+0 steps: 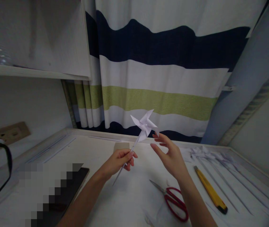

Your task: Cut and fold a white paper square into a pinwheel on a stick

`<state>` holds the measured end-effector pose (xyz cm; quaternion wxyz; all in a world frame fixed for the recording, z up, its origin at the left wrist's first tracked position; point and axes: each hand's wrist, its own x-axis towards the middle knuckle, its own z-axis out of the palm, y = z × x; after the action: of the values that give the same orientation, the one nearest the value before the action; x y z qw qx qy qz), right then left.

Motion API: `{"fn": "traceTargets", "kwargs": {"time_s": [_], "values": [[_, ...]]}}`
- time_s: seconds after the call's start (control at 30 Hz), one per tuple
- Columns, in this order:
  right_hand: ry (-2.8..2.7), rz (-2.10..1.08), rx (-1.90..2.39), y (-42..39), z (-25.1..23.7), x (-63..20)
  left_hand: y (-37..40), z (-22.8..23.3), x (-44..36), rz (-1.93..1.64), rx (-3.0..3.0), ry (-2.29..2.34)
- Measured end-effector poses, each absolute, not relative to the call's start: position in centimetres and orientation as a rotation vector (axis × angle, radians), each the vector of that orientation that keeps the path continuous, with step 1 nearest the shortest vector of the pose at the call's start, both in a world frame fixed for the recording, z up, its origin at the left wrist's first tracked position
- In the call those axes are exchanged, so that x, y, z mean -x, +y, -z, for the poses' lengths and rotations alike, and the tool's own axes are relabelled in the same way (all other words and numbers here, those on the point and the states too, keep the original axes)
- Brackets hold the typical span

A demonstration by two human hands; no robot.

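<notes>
A white paper pinwheel [145,125] on a thin paper stick tilts up to the right above the table. My left hand [122,159] pinches the stick partway along, and the lower end juts out below the fingers. Close to the right-hand blade is my right hand [169,153], its thumb and fingers apart and nothing between them. Whether a fingertip touches the blade I cannot tell. Below my right hand lies a pair of scissors [172,198] with red handles, partly behind my forearm.
A yellow utility knife [210,189] lies on the right, beside several paper pinwheels with long sticks [222,164]. On the left are a dark, partly pixelated device [77,181] and a black cable [9,157]. Behind the table [115,201] hangs a striped curtain [160,75]; a shelf [42,72] overhangs the upper left.
</notes>
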<state>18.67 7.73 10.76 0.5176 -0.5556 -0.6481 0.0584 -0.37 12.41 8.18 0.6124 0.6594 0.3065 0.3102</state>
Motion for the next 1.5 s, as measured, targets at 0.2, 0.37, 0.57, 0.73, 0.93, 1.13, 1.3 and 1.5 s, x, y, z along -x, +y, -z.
{"fn": "traceTargets", "kwargs": {"time_s": [0.2, 0.37, 0.57, 0.73, 0.93, 1.13, 1.3, 1.5], "values": [[-1.376, 0.046, 1.4, 7.4, -11.4, -19.2, 12.6, -8.0, 0.6, -0.628, -1.569, 0.697], [-1.389, 0.148, 1.45, 7.4, -11.2, -19.8, 12.7, -8.0, 0.7, -0.61, -1.605, 0.702], [-1.378, -0.043, 1.461, 7.9, -11.1, -19.7, 12.6, -8.0, 0.6, -0.617, -1.613, 0.701], [-1.415, -0.336, 1.359, 8.2, -11.2, -19.8, 12.5, -8.1, 0.5, -0.636, -1.604, 0.687], [-1.441, -0.553, 1.261, 8.4, -10.8, -18.2, 12.5, -7.6, 0.0, -0.648, -1.594, 0.658], [-1.593, -0.698, 1.283, 7.6, -11.4, -18.0, 12.6, -7.5, -0.1, -0.658, -1.595, 0.645], [-1.531, -0.458, 1.447, 7.0, -12.0, -21.5, 12.8, -7.6, 0.2, -0.652, -1.574, 0.655], [-1.393, -0.162, 1.532, 7.7, -11.6, -21.6, 12.7, -7.2, -0.1, -0.603, -1.578, 0.644]]}}
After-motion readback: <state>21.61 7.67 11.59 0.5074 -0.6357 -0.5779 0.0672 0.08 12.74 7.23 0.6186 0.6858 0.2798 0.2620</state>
